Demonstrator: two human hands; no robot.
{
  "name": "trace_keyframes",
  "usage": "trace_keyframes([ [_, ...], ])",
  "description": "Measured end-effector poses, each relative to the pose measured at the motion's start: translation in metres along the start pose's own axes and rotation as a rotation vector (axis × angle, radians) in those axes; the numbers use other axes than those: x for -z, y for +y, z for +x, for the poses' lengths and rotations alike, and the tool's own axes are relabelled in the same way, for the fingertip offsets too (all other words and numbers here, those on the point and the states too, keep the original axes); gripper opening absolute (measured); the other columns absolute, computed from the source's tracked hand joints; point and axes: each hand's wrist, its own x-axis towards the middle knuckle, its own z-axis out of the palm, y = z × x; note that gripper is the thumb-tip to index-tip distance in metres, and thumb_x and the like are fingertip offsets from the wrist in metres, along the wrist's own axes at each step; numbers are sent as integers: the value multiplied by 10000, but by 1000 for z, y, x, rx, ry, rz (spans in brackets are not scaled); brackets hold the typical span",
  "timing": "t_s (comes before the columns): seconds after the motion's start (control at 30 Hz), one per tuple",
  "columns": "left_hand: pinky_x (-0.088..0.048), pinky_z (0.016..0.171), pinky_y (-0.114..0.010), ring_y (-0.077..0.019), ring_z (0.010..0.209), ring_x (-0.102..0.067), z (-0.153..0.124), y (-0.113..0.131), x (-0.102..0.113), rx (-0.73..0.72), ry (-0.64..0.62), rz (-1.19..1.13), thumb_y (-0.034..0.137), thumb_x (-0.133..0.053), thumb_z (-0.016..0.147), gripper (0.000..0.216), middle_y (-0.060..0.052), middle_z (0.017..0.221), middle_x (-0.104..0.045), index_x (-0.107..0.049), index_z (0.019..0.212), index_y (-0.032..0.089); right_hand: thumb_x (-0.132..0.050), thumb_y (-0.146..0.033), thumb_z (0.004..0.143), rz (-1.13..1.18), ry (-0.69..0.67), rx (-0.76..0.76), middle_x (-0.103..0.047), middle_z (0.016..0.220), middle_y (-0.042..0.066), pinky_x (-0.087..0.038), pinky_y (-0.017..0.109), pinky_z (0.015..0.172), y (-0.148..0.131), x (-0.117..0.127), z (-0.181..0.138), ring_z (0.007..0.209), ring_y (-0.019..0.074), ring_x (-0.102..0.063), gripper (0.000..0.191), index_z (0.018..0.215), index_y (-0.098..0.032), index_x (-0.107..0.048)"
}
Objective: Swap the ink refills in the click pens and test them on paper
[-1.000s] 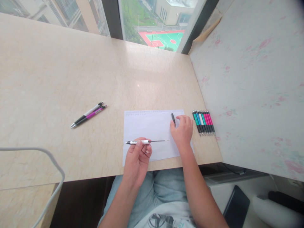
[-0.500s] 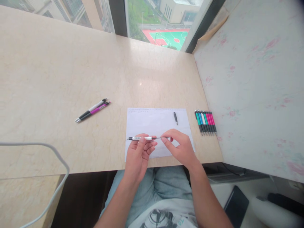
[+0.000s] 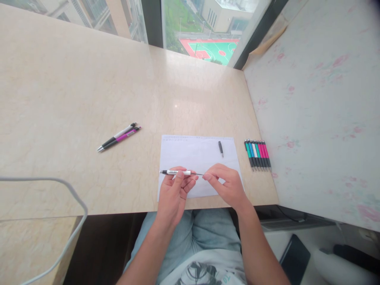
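— Gripped how, the pen?
— By the left hand [image 3: 175,192], the white pen barrel [image 3: 184,173] is pinched between thumb and fingers above the paper; by the right hand [image 3: 226,182], the end of the bared refill [image 3: 196,173] is held in closed fingertips.
— And the black grip section [image 3: 221,149]?
— It is seen lying on the white sheet [image 3: 184,154], near the upper right corner.
— What is everything rested on?
— A beige, marble-patterned countertop [image 3: 74,99], bordered by windows [image 3: 202,23] and a floral-papered wall [image 3: 311,118]. A white-and-black pen [image 3: 117,137] and a purple-and-black pen [image 3: 122,138] are laid together at left; a row of click pens [image 3: 257,155] is lined up at right.
— Can anything be read?
— Tiny writing is carried along the sheet's top edge, but it cannot be made out, nor can the barrel's dark print. On the shirt [image 3: 202,273], "TO" is shown in teal.
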Motion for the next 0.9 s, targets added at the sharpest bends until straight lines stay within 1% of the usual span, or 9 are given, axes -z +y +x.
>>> trace_keyframes([
  [0.1,-574,717,-232,-146,755,-728,1,0,-1,-7,13,-3,317,-743,799,221,-62,853,-756,-627,933,186,-576,-267,918,1,10,-34,-662,718,18,-459,306,644,-2,0,0,690,160,-589,211,740,-206,-674],
  [0.17,-571,708,-222,-144,747,-728,2,3,-1,-23,36,-9,327,-756,785,236,-60,842,-756,-629,924,185,-539,-275,933,0,38,-74,-620,654,9,-438,299,619,-3,1,-1,640,151,-564,294,664,-200,-633],
  [0.23,-567,698,-209,-135,737,-725,4,6,-1,-56,66,-17,335,-758,782,241,-55,832,-753,-630,921,185,-486,-285,955,3,89,-123,-564,593,-6,-424,291,601,-1,1,-1,587,139,-537,373,602,-200,-573],
  [0.3,-565,693,-203,-128,731,-723,6,9,1,-88,93,-23,340,-758,783,241,-48,829,-751,-633,920,187,-458,-294,964,-31,158,-162,-549,585,-11,-424,287,598,6,2,1,578,138,-530,385,602,-202,-549],
  [0.4,-568,705,-206,-126,742,-723,9,11,3,-107,124,-33,342,-764,775,245,-42,836,-749,-640,917,186,-520,-284,921,-269,265,-144,-624,698,17,-447,308,656,25,0,10,683,172,-559,246,710,-201,-613],
  [0.47,-568,720,-205,-125,762,-723,10,11,4,-103,131,-38,337,-763,776,243,-43,856,-750,-644,924,186,-560,-244,880,-475,306,-94,-666,818,51,-459,350,760,40,-2,19,826,216,-571,129,807,-199,-656],
  [0.57,-565,731,-200,-124,785,-723,10,10,4,-94,123,-42,333,-754,788,227,-48,878,-752,-648,927,188,-560,-200,860,-625,339,-47,-664,927,87,-453,394,856,56,-4,33,939,248,-552,117,857,-199,-677],
  [0.77,-561,721,-193,-122,788,-720,8,10,4,-89,113,-29,336,-735,807,205,-52,885,-753,-652,925,191,-566,-178,852,-694,365,-15,-659,1024,119,-454,428,912,65,-5,42,1021,267,-533,141,906,-179,-697],
  [0.9,-561,723,-202,-123,787,-719,8,10,5,-95,98,-12,332,-718,823,190,-56,890,-754,-651,931,190,-554,-166,871,-595,435,29,-676,1004,106,-469,434,906,47,-4,28,1004,255,-566,157,942,-184,-693],
])
